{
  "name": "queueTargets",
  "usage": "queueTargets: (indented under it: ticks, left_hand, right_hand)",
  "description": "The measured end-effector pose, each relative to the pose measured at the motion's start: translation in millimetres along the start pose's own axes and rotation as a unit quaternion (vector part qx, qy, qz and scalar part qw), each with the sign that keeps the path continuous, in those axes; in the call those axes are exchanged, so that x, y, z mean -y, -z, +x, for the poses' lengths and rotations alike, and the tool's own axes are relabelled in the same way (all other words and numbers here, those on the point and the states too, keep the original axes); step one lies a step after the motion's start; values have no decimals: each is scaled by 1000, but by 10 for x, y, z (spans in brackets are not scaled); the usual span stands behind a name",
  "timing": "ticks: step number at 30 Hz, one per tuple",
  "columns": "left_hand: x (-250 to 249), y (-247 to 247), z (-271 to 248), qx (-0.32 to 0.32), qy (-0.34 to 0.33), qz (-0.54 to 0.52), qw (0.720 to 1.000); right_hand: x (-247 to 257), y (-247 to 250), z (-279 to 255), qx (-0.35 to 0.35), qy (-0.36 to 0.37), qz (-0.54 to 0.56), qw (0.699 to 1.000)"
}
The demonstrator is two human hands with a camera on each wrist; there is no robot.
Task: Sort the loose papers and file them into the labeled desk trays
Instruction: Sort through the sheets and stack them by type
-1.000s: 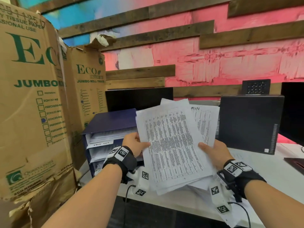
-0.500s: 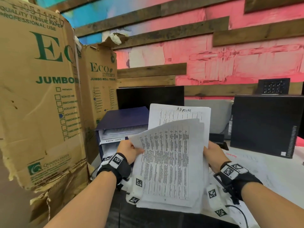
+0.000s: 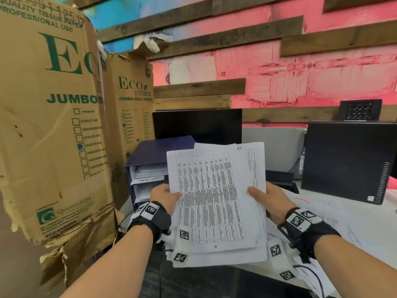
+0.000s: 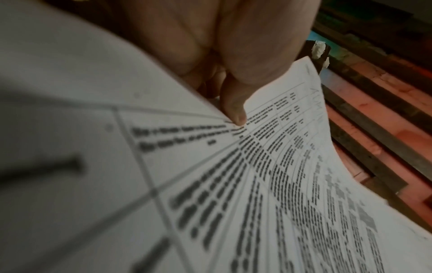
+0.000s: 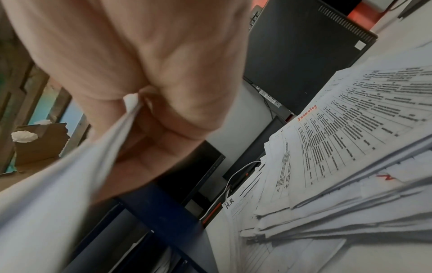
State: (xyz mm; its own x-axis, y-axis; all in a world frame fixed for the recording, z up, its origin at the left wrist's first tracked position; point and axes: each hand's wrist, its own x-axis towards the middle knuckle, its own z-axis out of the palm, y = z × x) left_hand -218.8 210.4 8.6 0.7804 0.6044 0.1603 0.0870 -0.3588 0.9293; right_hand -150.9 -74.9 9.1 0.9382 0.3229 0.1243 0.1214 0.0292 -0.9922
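I hold a stack of printed table sheets (image 3: pixel 212 201) upright in front of me, above the desk edge. My left hand (image 3: pixel 164 195) grips the stack's left edge with its thumb on the front sheet (image 4: pixel 268 166). My right hand (image 3: pixel 265 195) pinches the right edge, and the sheets (image 5: pixel 70 175) run between its thumb and fingers. Behind the stack on the left stand the dark blue desk trays (image 3: pixel 148 168), their tiers holding papers, one with a handwritten label. More loose papers (image 5: pixel 339 144), marked in red and black ink, lie piled on the white desk (image 3: pixel 365 222) to the right.
Two tall cardboard tissue boxes (image 3: pixel 53 125) rise close on the left. A dark monitor (image 3: pixel 196 125) stands behind the trays and a black computer case (image 3: pixel 348 160) at the right. A white cable (image 5: pixel 233 177) runs behind the paper pile.
The fanned sheets have come together into a squarer stack between both hands, and the back sheet marked ADMIN is now mostly covered. The view has shifted slightly.
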Motion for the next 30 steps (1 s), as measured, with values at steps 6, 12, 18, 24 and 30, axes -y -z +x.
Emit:
queueTargets:
  ticks: [6, 12, 18, 24, 30]
  left_hand:
    - [-18, 36, 31, -12, 13, -16, 1000]
    - [41, 244, -1, -2, 13, 24, 1000]
    - [-21, 200, -142, 72, -3, 36, 997]
    - [-61, 95, -136, 91, 5, 16, 996]
    - [-97, -20, -164, 97, 19, -46, 994]
  right_hand:
    - [-35, 129, 26, -6, 13, -88, 996]
    - [-66, 251, 37, -100, 24, -52, 993]
    - [-42, 248, 77, -152, 32, -9, 988]
    - [-3, 203, 31, -129, 39, -16, 991]
    - [-83, 172, 17, -71, 34, -16, 997]
